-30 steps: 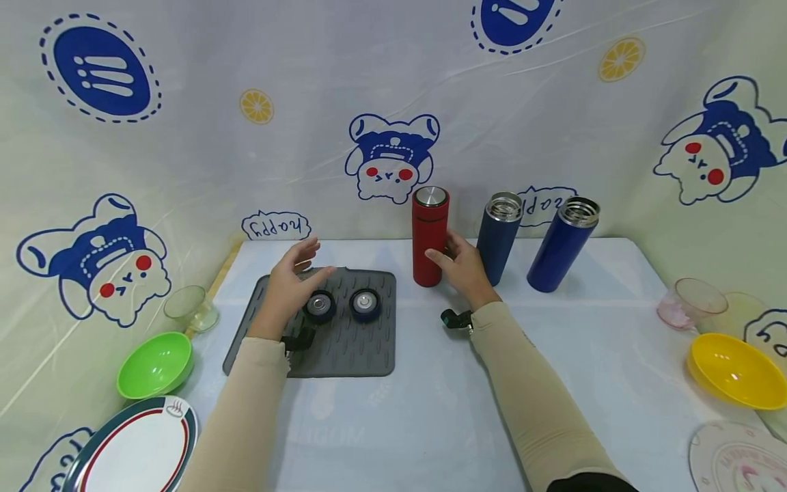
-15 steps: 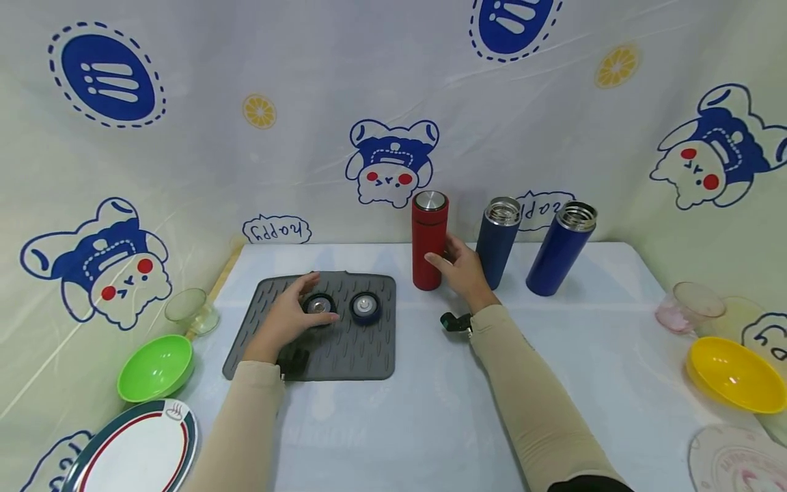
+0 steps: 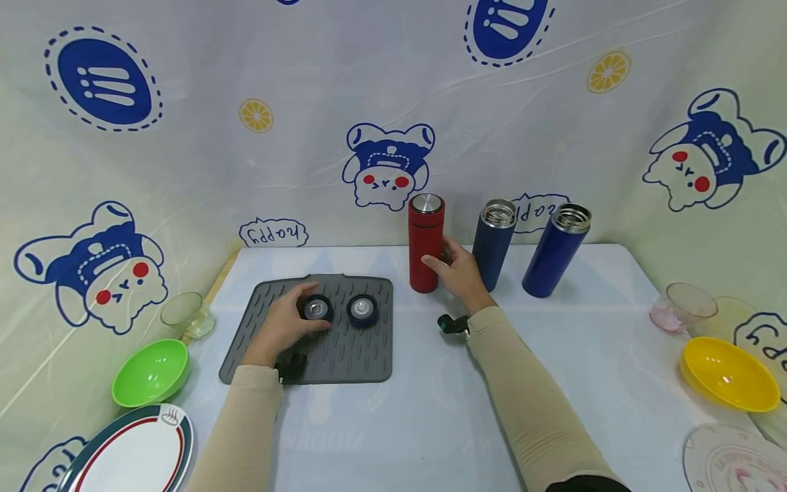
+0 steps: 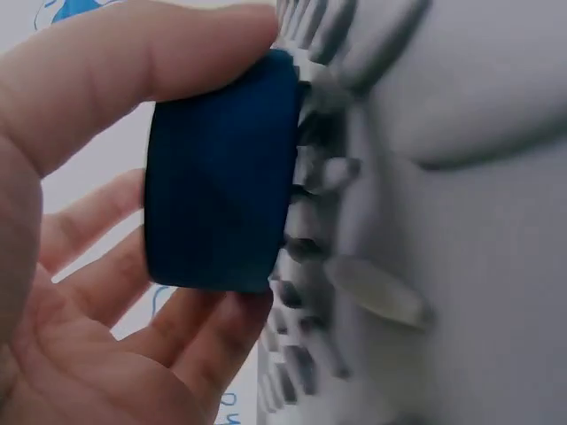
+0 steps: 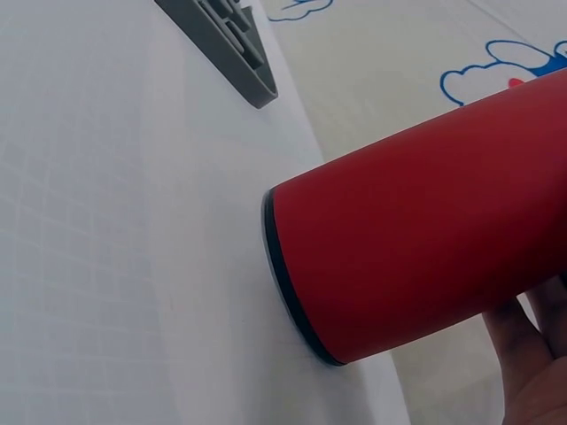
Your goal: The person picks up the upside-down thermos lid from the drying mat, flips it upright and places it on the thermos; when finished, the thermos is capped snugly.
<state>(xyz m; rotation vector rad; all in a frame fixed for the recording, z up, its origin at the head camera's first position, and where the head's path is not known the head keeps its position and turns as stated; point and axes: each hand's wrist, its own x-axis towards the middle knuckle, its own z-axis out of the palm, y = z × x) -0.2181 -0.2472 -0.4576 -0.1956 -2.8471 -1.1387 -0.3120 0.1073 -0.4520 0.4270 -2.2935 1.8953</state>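
Note:
My left hand (image 3: 284, 326) pinches a dark blue bottle cap (image 4: 221, 177) between thumb and fingertips. That cap sits at the grey ribbed mat (image 3: 344, 365), beside a second dark cap (image 3: 362, 311) lying with its metal centre upward. On the right, my right hand (image 3: 460, 275) grips the lower part of a red thermos (image 3: 424, 253), thumb in front and fingers round its far side. The thermos stands upright with its silver-topped lid on; its base shows in the right wrist view beside the white table. Two lidless blue thermoses, one dull blue (image 3: 493, 249) and one brighter (image 3: 553, 256), stand right of this hand.
Along the left edge are a clear glass (image 3: 195, 318), a green bowl (image 3: 150, 376) and a rimmed white plate (image 3: 132, 458). To the right stand a pinkish glass (image 3: 679, 311), a yellow bowl (image 3: 728, 376) and a pale round plate (image 3: 732, 461). A printed curtain rises behind the table.
My left hand has come down over the mat and closed its thumb and fingers on the left cap. My right hand keeps its grip on the red thermos.

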